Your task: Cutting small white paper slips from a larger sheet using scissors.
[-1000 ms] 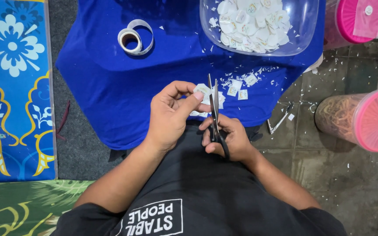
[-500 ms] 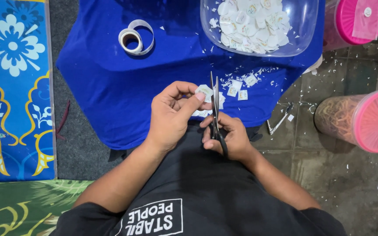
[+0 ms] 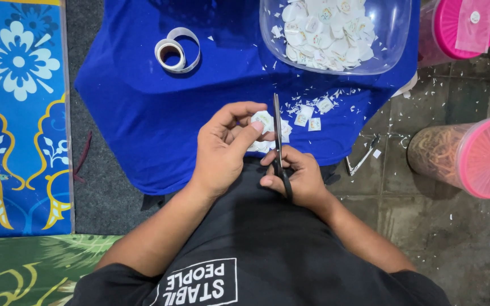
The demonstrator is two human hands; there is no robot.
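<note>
A blue cloth (image 3: 143,107) spreads over the floor beyond both hands, reaching from the person's lap outward. Far to the left of the grip lies a blue mat with white flowers (image 3: 18,113). Beyond the grip and to its right, a clear plastic bowl (image 3: 395,31) rests on the cloth, heaped with small white cut pieces (image 3: 324,31). Well to the right of the grip, a jar with a pink lid (image 3: 472,156) lies on its side on the tiled floor, and a second pink-lidded jar (image 3: 463,28) sits beyond it, just beside the bowl. Beyond the grip to the left, a roll of white label strip (image 3: 176,51) sits on the cloth.

The right hand (image 3: 296,178) is closed through the handles of black scissors (image 3: 279,147), blades pointing away from the body (whether they stand parted I cannot tell). Just left of the blades, the left hand (image 3: 222,147) pinches a small white paper piece (image 3: 263,120) between thumb and fingertips, touching the blade's side. A few loose cut squares (image 3: 307,116) lie on the cloth just past the scissor tips.
</note>
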